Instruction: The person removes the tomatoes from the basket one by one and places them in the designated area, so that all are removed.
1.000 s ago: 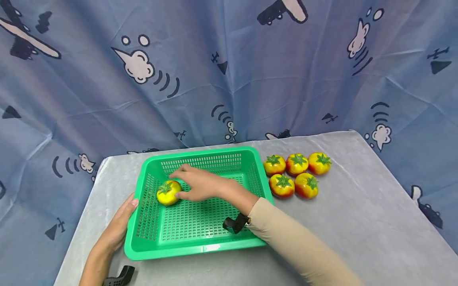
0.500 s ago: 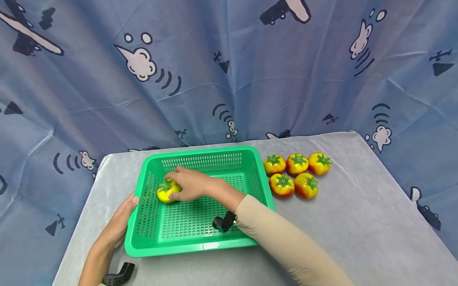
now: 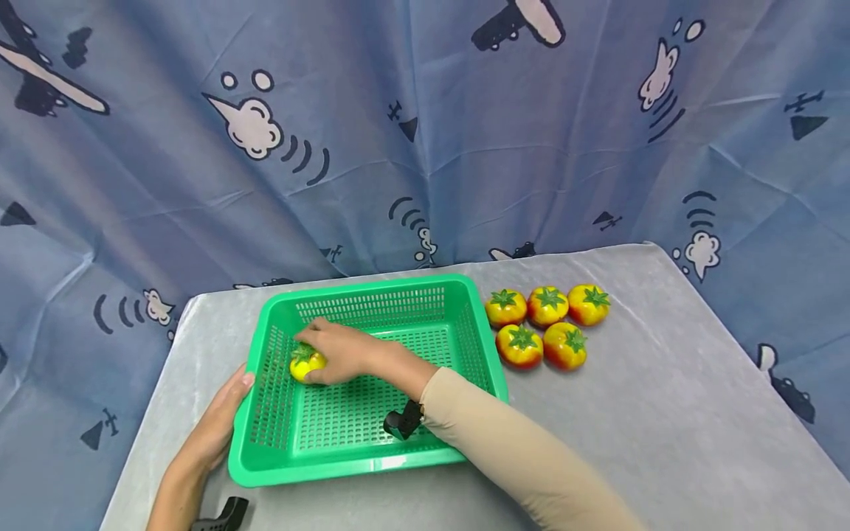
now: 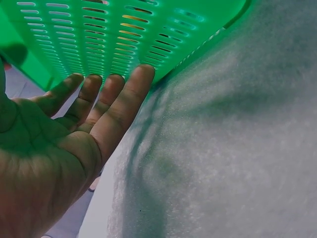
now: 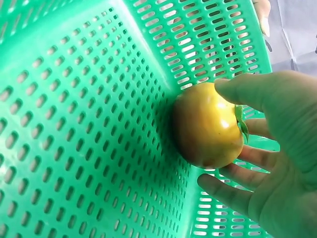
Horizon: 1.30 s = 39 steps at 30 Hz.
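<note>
A yellow-red tomato (image 3: 304,366) with a green leafy top sits inside the green plastic basket (image 3: 345,464), by its left wall. My right hand (image 3: 341,354) reaches in and holds it. In the right wrist view, the thumb lies against the shiny side of the tomato (image 5: 205,126), and the other fingers pass behind and below it. My left hand (image 3: 215,424) grips the basket's left side with its thumb at the rim. Seen from the left wrist, its fingertips press the slotted outer wall of the basket (image 4: 99,37).
Several more tomatoes (image 3: 521,346) stand in two rows close to the basket's right side. Everything rests on a grey cloth-covered table (image 3: 664,413). A blue patterned curtain (image 3: 505,147) hangs behind the table's far edge.
My right hand has moved left onto the tomato and closed its fingers round it. The left hand has stayed on the basket, and the other tomatoes have not moved.
</note>
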{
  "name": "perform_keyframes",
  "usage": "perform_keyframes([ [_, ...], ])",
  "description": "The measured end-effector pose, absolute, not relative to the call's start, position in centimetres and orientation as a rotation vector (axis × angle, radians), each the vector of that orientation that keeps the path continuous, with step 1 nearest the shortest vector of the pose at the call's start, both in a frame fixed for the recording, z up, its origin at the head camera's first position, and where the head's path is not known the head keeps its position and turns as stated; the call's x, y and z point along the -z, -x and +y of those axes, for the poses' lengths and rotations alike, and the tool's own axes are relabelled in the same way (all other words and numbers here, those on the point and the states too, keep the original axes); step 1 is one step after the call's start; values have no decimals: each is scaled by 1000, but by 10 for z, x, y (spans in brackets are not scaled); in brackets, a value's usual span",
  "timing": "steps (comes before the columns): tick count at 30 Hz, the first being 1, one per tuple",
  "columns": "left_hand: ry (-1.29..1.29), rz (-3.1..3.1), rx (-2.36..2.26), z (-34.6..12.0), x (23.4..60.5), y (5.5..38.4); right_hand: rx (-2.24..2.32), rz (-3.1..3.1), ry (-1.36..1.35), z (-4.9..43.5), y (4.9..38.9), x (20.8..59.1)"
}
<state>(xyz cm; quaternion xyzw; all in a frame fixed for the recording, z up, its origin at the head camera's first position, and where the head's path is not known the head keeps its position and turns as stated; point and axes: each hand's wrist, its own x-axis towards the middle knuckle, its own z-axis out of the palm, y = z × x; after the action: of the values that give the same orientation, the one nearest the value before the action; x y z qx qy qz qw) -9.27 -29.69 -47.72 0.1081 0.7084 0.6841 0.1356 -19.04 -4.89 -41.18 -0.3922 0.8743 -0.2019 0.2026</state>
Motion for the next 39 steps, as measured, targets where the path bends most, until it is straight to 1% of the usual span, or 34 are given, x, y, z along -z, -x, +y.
perform_keyframes([
  [11,-272,2071,-1970,-297,477,90,449,2511,1109,-52,189,414],
  [39,-282,2101,-1956,-295,476,91,441,2551,1147,-50,193,418],
])
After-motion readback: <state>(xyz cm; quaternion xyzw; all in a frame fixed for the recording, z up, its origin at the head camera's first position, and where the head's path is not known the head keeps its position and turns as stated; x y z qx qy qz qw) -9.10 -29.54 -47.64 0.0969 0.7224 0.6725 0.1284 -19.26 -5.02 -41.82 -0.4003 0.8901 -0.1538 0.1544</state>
